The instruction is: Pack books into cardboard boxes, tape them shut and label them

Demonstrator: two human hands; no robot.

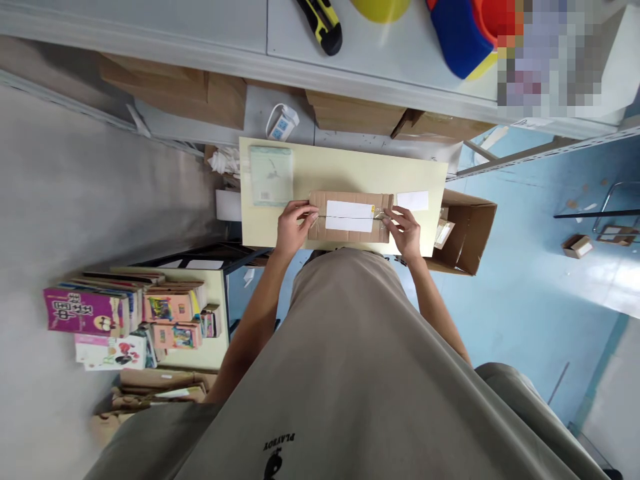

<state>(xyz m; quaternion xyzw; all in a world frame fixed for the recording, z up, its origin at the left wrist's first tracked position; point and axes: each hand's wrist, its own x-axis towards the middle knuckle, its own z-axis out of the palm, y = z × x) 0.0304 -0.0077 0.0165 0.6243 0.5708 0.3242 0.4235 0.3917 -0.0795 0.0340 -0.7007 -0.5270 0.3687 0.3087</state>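
Observation:
A flat brown cardboard box lies on the pale yellow table close to my body. On its top is a white label, and a thin dark line runs lengthwise across the box; I cannot tell whether it is a seam or a cord. Clear tape glints at the right end. My left hand is closed on the box's left end, thumb and fingers pinched at the line. At the opposite end, my right hand grips in the same way. A pale green, plastic-looking packet lies left of the box, and a white slip lies to its right.
Above the table, a grey shelf holds a yellow-black utility knife and a blue tape dispenser. A power strip sits below. An open carton stands right; stacked books are at left.

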